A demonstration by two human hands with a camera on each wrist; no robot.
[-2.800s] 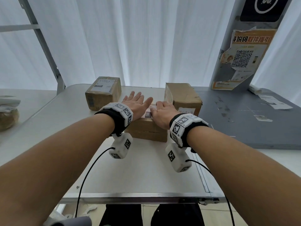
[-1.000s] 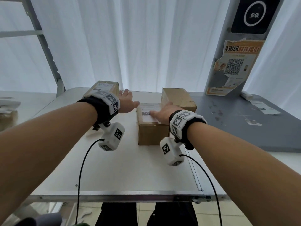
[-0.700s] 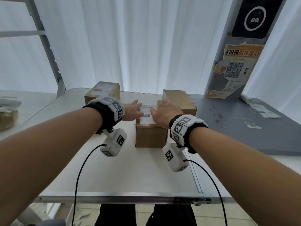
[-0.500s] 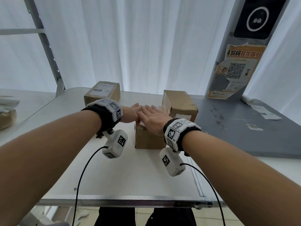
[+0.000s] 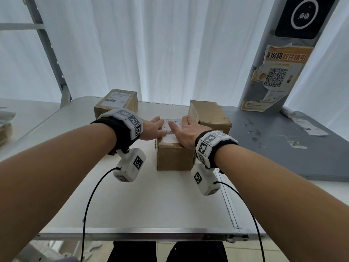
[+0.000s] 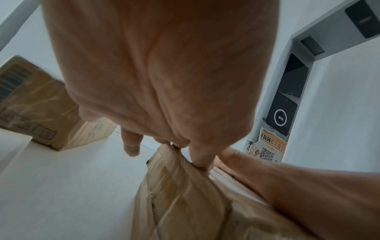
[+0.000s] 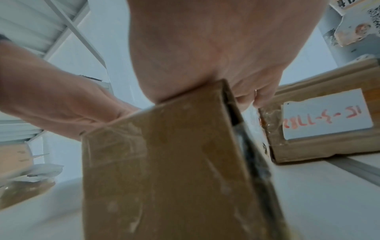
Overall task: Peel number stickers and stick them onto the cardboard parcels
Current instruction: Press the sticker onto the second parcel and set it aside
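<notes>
A small cardboard parcel (image 5: 174,156) stands mid-table with a white shipping label (image 5: 172,122) on top and a grey number sticker (image 5: 167,131) reading 150. My left hand (image 5: 153,126) lies flat on the parcel's top left edge, fingers straight. On the top right my right hand (image 5: 182,127) lies flat, its thumb pointing across the label. The left wrist view shows my fingers (image 6: 200,160) touching the parcel's (image 6: 180,199) upper edge. In the right wrist view my palm (image 7: 185,65) presses on the parcel (image 7: 164,170).
A second parcel (image 5: 116,103) with a label sits at the back left, a third (image 5: 209,116) just right of the middle one, bearing a red-written label (image 7: 327,113). A grey table (image 5: 283,148) adjoins on the right. Bags (image 5: 5,125) lie far left.
Half a second ago my hands overlapped on top of the parcel; they have slid apart, and the label and number sticker show between them. The parcel stays in place.
</notes>
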